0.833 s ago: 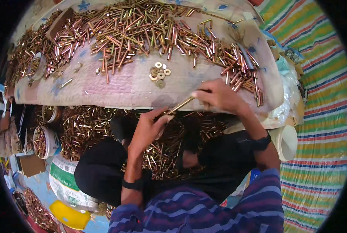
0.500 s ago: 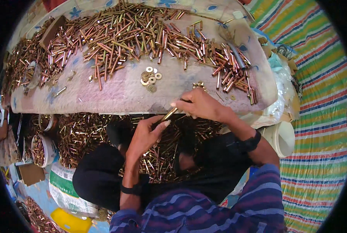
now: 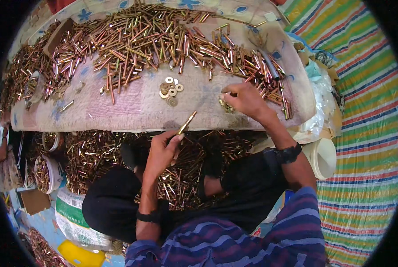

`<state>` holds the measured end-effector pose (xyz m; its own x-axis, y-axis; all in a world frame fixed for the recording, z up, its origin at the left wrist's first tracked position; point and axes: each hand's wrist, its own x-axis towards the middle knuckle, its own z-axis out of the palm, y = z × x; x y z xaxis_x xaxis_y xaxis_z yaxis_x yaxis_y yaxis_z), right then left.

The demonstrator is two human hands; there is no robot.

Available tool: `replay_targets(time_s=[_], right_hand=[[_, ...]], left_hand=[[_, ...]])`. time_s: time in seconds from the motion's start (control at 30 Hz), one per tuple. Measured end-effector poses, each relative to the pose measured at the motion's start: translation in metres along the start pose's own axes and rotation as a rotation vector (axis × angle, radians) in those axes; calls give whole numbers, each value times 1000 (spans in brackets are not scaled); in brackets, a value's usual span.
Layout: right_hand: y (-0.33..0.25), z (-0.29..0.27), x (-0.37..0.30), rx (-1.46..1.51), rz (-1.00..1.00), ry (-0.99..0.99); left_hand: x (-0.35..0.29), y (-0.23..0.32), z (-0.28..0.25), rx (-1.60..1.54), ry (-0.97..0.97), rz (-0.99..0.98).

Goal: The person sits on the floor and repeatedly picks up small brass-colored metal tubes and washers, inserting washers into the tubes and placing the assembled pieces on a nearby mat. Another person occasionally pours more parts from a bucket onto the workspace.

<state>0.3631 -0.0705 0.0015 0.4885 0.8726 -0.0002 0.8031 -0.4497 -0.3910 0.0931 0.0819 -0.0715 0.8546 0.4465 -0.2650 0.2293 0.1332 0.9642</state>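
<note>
My left hand [image 3: 160,152] is closed round the lower end of a brassy anchor bolt [image 3: 188,123]. The bolt tilts up to the right, past the near edge of the cloth-covered table [image 3: 132,113]. Over a small heap of brassy nuts [image 3: 226,106], my right hand [image 3: 248,102] has its fingers bent and drawn together. Whatever is between those fingertips is hidden. A little pile of flat washers [image 3: 171,91] lies between the hands, farther back on the cloth.
Long metal bolts and sleeves [image 3: 141,49] are heaped along the table's far side. More bolts [image 3: 98,155] fill the space below, around my legs. A white bucket [image 3: 325,158] stands at right, a filled bucket [image 3: 54,173] at left, and a striped sheet [image 3: 363,133] covers the right side.
My right hand has let go of the bolt and moved up and right to the nuts. My left hand still holds the bolt, now showing more of its length.
</note>
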Motion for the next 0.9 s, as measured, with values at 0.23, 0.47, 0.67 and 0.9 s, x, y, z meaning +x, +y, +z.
replay_targets(time_s=[0.23, 0.47, 0.67, 0.9], right_hand=[[8, 24, 4, -205, -20, -17], [14, 30, 12, -157, 62, 1], [14, 26, 11, -161, 56, -8], [7, 15, 4, -59, 76, 66]], left_hand=[[-1, -1, 0, -14, 24, -84], [-1, -4, 1, -17, -2, -32], [-1, -4, 2, 40, 11, -8], [-2, 0, 3, 85, 42, -28]])
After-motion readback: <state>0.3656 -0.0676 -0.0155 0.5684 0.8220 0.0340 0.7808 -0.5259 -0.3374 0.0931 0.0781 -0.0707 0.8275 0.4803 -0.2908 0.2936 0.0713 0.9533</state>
